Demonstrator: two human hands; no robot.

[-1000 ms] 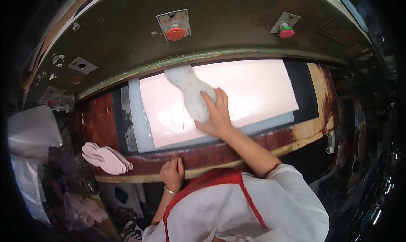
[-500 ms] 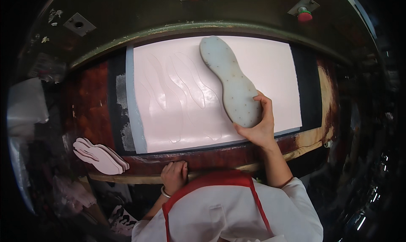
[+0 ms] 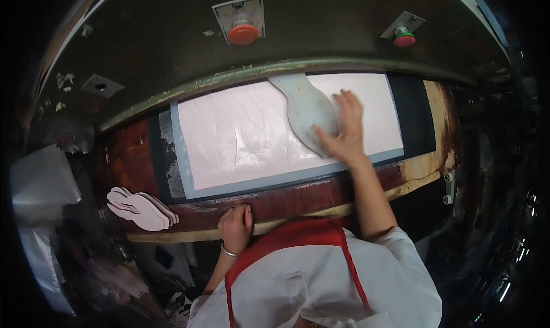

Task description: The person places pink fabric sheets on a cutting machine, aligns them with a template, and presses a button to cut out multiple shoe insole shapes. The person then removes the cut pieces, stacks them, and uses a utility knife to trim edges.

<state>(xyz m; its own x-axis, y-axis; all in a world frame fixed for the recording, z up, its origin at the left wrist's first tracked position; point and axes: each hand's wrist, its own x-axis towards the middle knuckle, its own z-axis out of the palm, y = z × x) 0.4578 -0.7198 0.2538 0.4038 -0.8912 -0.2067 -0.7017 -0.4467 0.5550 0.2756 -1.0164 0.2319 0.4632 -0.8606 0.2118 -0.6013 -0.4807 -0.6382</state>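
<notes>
Board (image 3: pixel 309 107), pale and sole-shaped, lies on the pink sheet (image 3: pixel 372 113), just left of the right hand (image 3: pixel 348 134). That grip is wide: fingers spread, a bit blurred, thumb over the board's near lobe; from where I stand, can't tell if it touches. Left hand (image 3: pixel 236 225) is curled closed at the near edge of the table (image 3: pixel 286 200), nothing visible in it. Board's far end goes out of sight under the green machine (image 3: pixel 321 35), beyond the right grip. Faint curved outlines (image 3: pixel 262 126) mark the sheet left of that grip, past the board; stack of pink cut pieces (image 3: pixel 150 213) sits left of the left grip. My read: step in hand is positioning the board beside the outlines. Next move calls for checking it lies flat and clear of them, right fingers well away from the machine.
</notes>
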